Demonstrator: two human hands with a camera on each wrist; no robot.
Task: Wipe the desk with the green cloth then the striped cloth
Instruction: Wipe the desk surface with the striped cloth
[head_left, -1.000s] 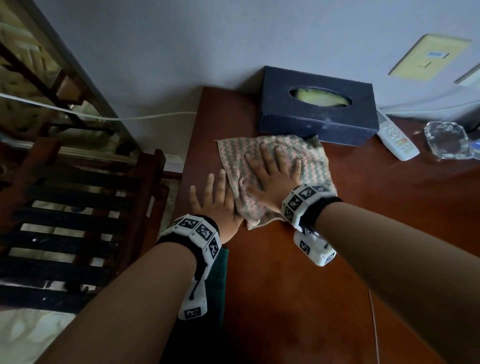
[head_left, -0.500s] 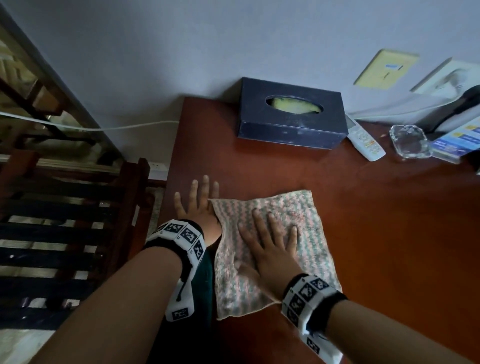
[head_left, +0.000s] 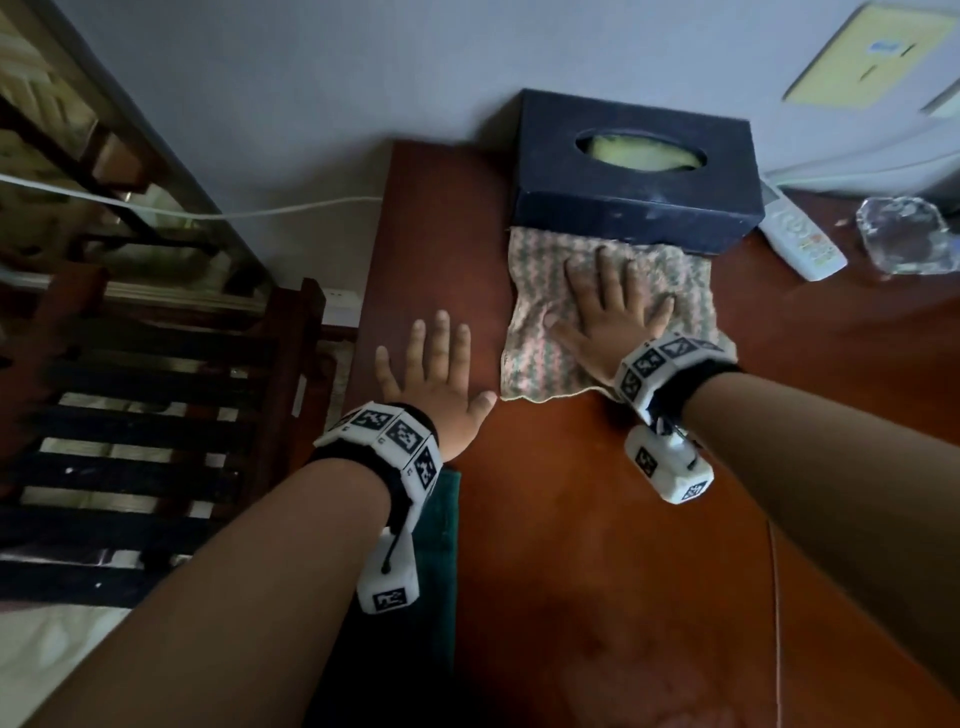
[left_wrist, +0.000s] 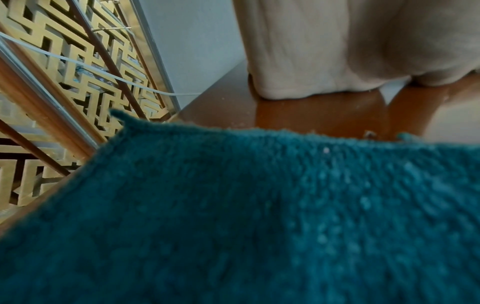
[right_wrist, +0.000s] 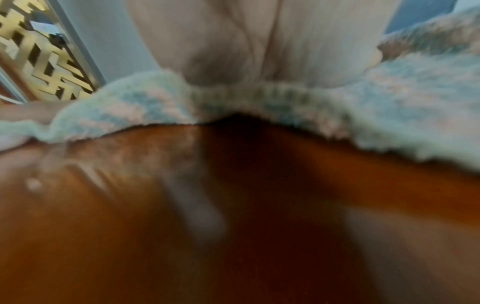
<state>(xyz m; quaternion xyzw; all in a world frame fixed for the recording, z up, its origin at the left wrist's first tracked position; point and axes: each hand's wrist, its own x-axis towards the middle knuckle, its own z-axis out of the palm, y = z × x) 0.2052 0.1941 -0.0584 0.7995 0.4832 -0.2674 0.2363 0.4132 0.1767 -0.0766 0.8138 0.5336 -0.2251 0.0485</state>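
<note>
Striped cloth (head_left: 613, 317) was pressed flat under the open right hand (head_left: 610, 322); second wipe judged underway. Green cloth (head_left: 441, 525) lay aside; left hand (head_left: 436, 379) flat on table (head_left: 597, 519), empty.

Head view dim, arms shadowed, wide-angle bending at edges. Left wrist view brighter, near cloth soft. Right wrist view heavily motion-blurred.

Both forearms are showing bare, no sleeves in sight. The left hand (head_left: 436, 374) is wearing a black wristband (head_left: 363, 457) ringed with white blocks carrying black-and-white square markers, and a white camera pod (head_left: 388, 582) is hanging under it with a black cable. The right hand (head_left: 613, 317) is sporting a matching band (head_left: 670, 369) and marked pod (head_left: 667, 467).
</note>
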